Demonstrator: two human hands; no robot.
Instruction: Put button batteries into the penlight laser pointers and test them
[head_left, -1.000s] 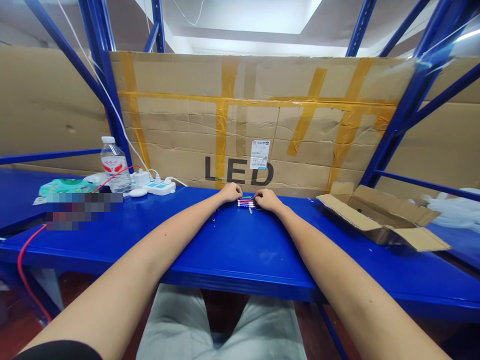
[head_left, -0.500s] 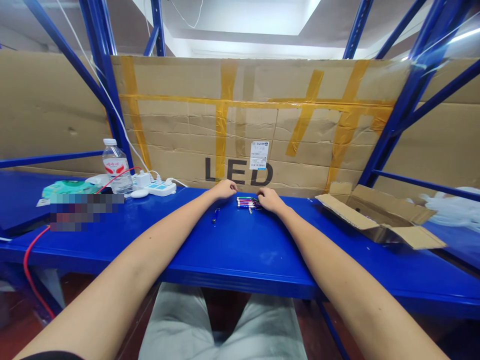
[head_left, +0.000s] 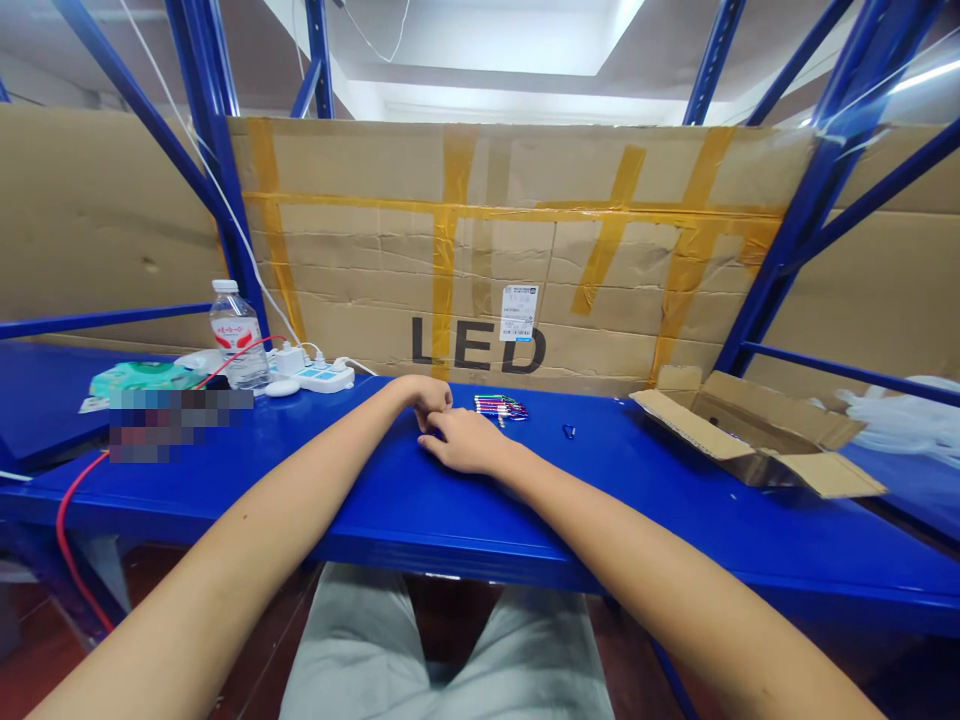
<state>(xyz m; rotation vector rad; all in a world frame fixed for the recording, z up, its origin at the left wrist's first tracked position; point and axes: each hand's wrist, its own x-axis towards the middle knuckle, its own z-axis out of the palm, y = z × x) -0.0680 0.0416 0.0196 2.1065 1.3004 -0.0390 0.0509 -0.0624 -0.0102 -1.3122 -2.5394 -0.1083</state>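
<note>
My left hand (head_left: 432, 397) is curled over the blue tabletop (head_left: 480, 510), with its fingertips turned down and out of sight. Just in front and to the right of it, my right hand (head_left: 466, 440) reaches leftward, its fingers bent down and its thumb toward me. The two hands meet or overlap at the fingers, and whatever is between them is hidden. Behind my right hand lies a row of thin, shiny, multicoloured pieces (head_left: 491, 405) with dark ends. A small blue clip-like loop (head_left: 569, 432) lies by itself to the right.
An open cardboard box (head_left: 750, 430) stands at the right. At the left are a water bottle (head_left: 238, 340), a white power strip (head_left: 326, 377), a green packet (head_left: 142, 378) and a red cable (head_left: 61, 530). A large taped cardboard panel (head_left: 360, 260) closes off the back.
My right hand has moved left from the coloured row to my left hand, which came slightly left and nearer. The blue loop now shows at right; the small blue piece at left is out of sight.
</note>
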